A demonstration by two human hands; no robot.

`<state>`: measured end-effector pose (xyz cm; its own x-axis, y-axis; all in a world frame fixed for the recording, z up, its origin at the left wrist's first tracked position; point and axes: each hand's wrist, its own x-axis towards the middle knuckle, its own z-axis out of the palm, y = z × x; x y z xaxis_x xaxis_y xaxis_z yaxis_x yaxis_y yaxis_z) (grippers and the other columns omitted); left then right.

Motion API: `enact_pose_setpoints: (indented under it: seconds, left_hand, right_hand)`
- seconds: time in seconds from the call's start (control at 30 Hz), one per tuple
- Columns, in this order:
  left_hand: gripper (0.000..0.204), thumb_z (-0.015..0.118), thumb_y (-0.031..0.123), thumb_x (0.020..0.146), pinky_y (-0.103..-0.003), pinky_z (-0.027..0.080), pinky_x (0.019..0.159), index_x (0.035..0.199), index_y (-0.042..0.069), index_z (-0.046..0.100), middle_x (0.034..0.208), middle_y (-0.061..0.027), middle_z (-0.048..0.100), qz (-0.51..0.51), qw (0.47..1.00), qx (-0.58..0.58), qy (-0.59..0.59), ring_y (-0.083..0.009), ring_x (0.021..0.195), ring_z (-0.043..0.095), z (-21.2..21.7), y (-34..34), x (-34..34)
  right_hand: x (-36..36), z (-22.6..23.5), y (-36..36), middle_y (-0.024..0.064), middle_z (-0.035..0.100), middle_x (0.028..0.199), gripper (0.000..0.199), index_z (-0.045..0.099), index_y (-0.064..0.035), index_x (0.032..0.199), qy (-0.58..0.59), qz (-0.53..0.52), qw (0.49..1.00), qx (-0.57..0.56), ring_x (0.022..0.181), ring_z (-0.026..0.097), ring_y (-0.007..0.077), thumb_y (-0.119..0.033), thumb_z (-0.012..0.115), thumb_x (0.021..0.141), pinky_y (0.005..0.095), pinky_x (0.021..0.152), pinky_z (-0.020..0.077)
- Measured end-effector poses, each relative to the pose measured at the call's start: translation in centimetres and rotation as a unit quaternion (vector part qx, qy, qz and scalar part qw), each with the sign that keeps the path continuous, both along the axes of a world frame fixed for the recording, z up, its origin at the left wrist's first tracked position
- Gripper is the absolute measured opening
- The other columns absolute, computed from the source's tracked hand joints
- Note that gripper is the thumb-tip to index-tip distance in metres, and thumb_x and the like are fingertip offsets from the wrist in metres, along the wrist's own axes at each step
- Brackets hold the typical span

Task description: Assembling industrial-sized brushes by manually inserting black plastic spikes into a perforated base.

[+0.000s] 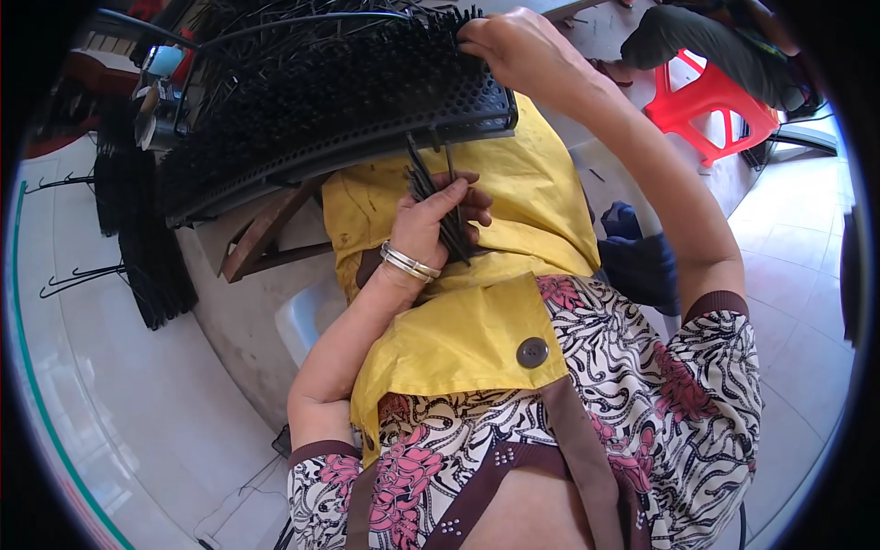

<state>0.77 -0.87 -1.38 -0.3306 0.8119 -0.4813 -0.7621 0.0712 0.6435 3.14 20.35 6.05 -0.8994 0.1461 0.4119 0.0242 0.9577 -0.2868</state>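
Left hand (438, 216): closed round one bundle of thin black strips (421, 171), held above the yellow apron (467, 335) | Right hand (521, 48): fingertips at the far right corner of perforated black rack (440, 123), grip cannot be told | Black bristles (321, 87): densely packed, standing on the rack

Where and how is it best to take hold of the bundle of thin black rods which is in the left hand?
Probably by the upper ends, pinched across and approached from above: the bundle of thin black rods is long and narrow, its upper ends stick out uncovered, and the left grip already closes around its middle.
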Motion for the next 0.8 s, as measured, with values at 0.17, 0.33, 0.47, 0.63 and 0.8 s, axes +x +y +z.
enact_pose_setpoints:
  seconds: [0.17,0.33,0.47,0.63,0.8]
  left_hand:
    - [0.022,0.053,0.015,0.085,-0.026,0.047,0.05,0.101,0.001,0.055,0.08,-0.012,0.062,-0.006,1.0,-0.001,0.005,-0.0188,0.065,0.061,0.2,0.1,0.0]
    - [0.022,0.052,0.016,0.085,-0.026,0.047,0.05,0.101,0.001,0.054,0.08,-0.012,0.062,-0.005,1.0,-0.002,0.012,-0.0189,0.065,0.061,0.4,0.0,0.0]
    - [0.023,0.054,0.015,0.084,-0.026,0.047,0.05,0.101,0.0,0.054,0.08,-0.0119,0.062,-0.015,1.0,0.004,0.017,-0.0193,0.065,0.061,0.7,0.2,0.1]
    - [0.025,0.056,0.016,0.083,-0.026,0.047,0.051,0.101,-0.001,0.054,0.08,-0.012,0.062,-0.032,0.999,0.029,0.024,-0.0196,0.067,0.061,0.7,0.1,0.2]
    - [0.025,0.056,0.016,0.083,-0.027,0.047,0.053,0.1,-0.002,0.054,0.081,-0.0126,0.062,-0.053,0.997,0.048,0.019,-0.0195,0.067,0.061,0.7,0.0,0.2]
  right_hand:
    - [-0.2,0.0,-0.2,0.0203,0.058,0.073,0.01,0.059,0.0005,0.076,-0.04,0.025,0.999,-0.02,0.075,0.057,0.0365,-0.006,0.053,0.072,0.0424,0.064,0.0456]
    - [0.6,0.4,-0.1,0.0213,0.056,0.061,0.017,0.057,0.0032,0.069,-0.015,-0.003,1.0,0.005,0.06,0.059,0.0353,-0.011,0.056,0.078,0.0398,0.054,0.0453]
    - [0.8,0.7,0.0,0.0253,0.054,0.065,0.023,0.058,0.0023,0.064,-0.048,-0.05,0.997,-0.042,0.069,0.055,0.0415,-0.016,0.055,0.077,0.0458,0.058,0.0441]
    - [0.4,0.8,-0.3,0.0246,0.055,0.064,0.024,0.058,0.0025,0.063,-0.066,-0.059,0.996,0.004,0.066,0.058,0.0395,-0.016,0.054,0.079,0.0448,0.057,0.0449]
    - [0.4,0.9,-0.7,0.0233,0.055,0.062,0.023,0.057,0.003,0.066,-0.092,-0.071,0.993,-0.004,0.064,0.058,0.0387,-0.015,0.054,0.079,0.0435,0.055,0.045]
